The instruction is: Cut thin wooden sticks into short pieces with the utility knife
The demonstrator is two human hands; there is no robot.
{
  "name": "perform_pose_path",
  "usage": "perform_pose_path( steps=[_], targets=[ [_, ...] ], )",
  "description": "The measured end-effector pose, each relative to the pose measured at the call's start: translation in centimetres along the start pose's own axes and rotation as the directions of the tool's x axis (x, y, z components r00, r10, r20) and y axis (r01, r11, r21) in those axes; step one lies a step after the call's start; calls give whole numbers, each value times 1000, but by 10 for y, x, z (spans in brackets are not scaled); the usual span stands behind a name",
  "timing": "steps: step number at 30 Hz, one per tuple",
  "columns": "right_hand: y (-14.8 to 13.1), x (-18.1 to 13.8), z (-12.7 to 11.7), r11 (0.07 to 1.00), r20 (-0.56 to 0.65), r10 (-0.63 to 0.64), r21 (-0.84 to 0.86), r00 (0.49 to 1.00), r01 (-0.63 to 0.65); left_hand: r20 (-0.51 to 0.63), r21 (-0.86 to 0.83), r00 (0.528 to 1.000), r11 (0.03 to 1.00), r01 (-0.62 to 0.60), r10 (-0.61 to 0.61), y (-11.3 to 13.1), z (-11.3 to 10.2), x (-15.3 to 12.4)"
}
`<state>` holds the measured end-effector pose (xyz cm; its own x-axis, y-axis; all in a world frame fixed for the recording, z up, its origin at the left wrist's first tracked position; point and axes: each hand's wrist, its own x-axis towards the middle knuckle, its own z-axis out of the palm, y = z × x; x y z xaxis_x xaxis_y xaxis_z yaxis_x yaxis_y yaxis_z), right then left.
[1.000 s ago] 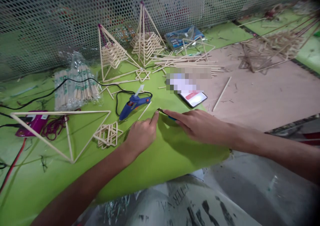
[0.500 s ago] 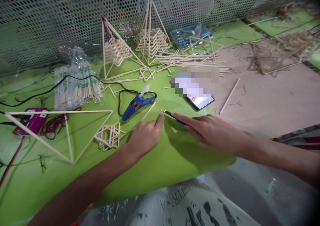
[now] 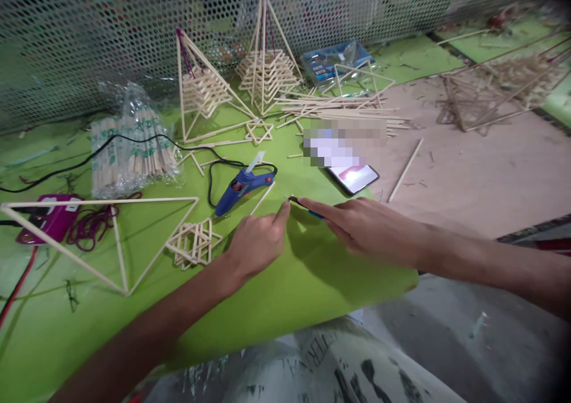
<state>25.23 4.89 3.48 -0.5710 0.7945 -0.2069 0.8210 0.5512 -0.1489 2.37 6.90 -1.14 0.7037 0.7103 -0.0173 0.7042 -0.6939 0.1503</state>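
My right hand (image 3: 357, 222) grips a cutter knife (image 3: 313, 212) with a dark blade and a blue handle, its index finger stretched along the top. The blade tip meets a tiny pale piece on the green tabletop. My left hand (image 3: 261, 239) has its fingers curled, with the index fingertip pressed down right beside the blade tip. What is under that finger is too small to make out. Just beyond the left hand lies a thin wooden stick (image 3: 263, 198). A blue glue gun (image 3: 241, 190) with a clear glue stick rests behind it.
Left are a triangular stick frame (image 3: 162, 245), a stack of small stick stars (image 3: 194, 243), a purple power strip (image 3: 51, 222) and bagged chopsticks (image 3: 134, 153). Two stick pyramids (image 3: 267, 73) stand behind. A phone (image 3: 357, 177) and a loose stick (image 3: 405, 170) lie to the right.
The view has shifted slightly, so most things appear a little further left. Both hands keep nearly the same pose, with the blade still beside the left fingertip.
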Motion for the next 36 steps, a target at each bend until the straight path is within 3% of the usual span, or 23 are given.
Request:
perform_pose_path(
  steps=[6, 14, 26, 36],
  targets=[
    [1, 8, 3, 999, -10, -35, 14, 999, 35, 0, -2, 1000, 1000, -2, 2, 1, 0, 0],
    [-1, 3, 10, 998, -48, -6, 67, 999, 9, -114, 39, 993, 998, 43, -38, 4, 5, -2],
    [1, -10, 11, 991, -79, 37, 132, 996, -26, -78, 43, 996, 999, 34, -31, 3, 5, 1],
    [0, -4, -3, 999, -54, -16, 49, 998, 19, -65, -33, 997, 999, 30, -33, 1, 0, 2]
  ],
)
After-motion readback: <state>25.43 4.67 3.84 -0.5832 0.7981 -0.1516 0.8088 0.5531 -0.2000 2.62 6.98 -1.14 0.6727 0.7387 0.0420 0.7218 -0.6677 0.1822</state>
